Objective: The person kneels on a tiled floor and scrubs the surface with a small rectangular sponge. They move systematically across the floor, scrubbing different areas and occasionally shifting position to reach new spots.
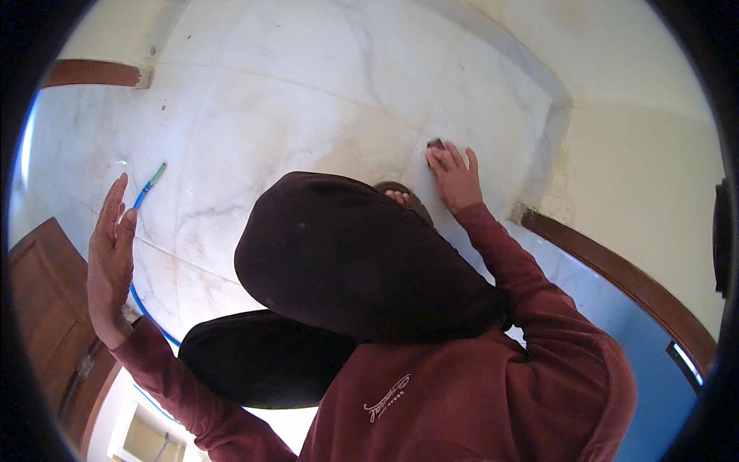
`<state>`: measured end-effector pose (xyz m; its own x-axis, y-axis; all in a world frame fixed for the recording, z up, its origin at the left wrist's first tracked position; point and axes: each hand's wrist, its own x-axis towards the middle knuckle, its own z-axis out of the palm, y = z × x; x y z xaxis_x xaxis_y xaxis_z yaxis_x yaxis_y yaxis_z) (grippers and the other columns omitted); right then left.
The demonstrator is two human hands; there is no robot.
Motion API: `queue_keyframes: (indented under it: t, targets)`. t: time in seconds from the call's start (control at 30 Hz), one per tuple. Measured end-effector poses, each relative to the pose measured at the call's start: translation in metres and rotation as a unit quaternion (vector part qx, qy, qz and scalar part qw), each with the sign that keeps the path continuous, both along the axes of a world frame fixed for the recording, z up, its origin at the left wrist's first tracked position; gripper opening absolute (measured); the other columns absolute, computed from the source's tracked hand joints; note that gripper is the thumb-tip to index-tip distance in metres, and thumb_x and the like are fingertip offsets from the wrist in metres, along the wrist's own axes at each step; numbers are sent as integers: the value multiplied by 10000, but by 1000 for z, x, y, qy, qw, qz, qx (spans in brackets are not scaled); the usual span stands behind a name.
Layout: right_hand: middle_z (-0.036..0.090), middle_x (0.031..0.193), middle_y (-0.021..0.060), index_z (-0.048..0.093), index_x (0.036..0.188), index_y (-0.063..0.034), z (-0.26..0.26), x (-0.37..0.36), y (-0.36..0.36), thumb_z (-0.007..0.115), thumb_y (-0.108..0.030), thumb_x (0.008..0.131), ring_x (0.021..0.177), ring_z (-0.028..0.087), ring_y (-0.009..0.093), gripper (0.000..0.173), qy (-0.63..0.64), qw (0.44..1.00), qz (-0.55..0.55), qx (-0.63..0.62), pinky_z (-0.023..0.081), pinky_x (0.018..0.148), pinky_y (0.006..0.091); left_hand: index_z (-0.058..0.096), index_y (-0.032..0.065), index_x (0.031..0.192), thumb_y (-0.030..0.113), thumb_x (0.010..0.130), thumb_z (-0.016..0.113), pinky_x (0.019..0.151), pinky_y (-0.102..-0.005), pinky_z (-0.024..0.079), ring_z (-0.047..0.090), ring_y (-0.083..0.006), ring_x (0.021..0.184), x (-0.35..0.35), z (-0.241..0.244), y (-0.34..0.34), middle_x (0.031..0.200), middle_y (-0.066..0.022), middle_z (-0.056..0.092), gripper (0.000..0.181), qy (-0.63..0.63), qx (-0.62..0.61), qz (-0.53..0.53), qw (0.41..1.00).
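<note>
On the right, my right hand (456, 176) presses a small dark reddish-brown piece (435, 144), perhaps a sanding pad, against the white marble-look tiled floor (277, 121). Its fingers are bent over the piece, which is mostly hidden beneath them. At the far left my left hand (112, 242) is raised with the palm turned sideways, the thumb apart from the fingers and nothing held. Just beyond its fingers lies the end of a blue hose (148, 187) with a green tip; the hose runs behind this hand towards my knees.
A brown wooden door (49, 300) stands at the left. Brown door frames (612, 271) edge the right side and upper left. Cream walls (629, 156) with a grey marbled skirting border the floor at the upper right. My foot in a sandal (413, 202) is beside my knee.
</note>
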<state>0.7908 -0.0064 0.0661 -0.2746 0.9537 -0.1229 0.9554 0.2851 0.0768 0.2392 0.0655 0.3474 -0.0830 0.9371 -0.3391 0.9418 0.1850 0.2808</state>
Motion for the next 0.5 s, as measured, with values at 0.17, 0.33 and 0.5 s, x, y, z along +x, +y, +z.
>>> queue_keyframes:
  t: [0.17, 0.33, 0.5]
  targets:
    - [551, 1407, 2, 580, 1441, -179, 17, 1, 21, 566, -158, 959, 1460, 429, 263, 482, -2, 1000, 3, 7, 257, 1204, 611, 474, 213, 1581, 524, 1073, 506, 1188, -500, 389, 444, -354, 1482, -2, -14, 2, 1616, -129, 467, 596, -44, 1, 5, 999]
    - [556, 1402, 11, 575, 1437, -178, 5, 2, -4, 562, -156, 964, 1453, 437, 263, 473, 36, 999, 2, 17, 263, 1204, 600, 478, 220, 1578, 539, 1067, 509, 1186, -489, 390, 451, -367, 1472, -4, 2, -1, 1618, -132, 463, 603, 12, 14, 3, 1000]
    - [554, 1401, 12, 567, 1448, -198, 14, -1, 10, 566, -176, 969, 1469, 418, 254, 480, -4, 1000, -13, -5, 246, 1219, 603, 482, 222, 1576, 520, 1076, 496, 1160, -501, 423, 466, -387, 1461, -1, -11, 12, 1619, -141, 459, 582, -55, -14, -9, 998]
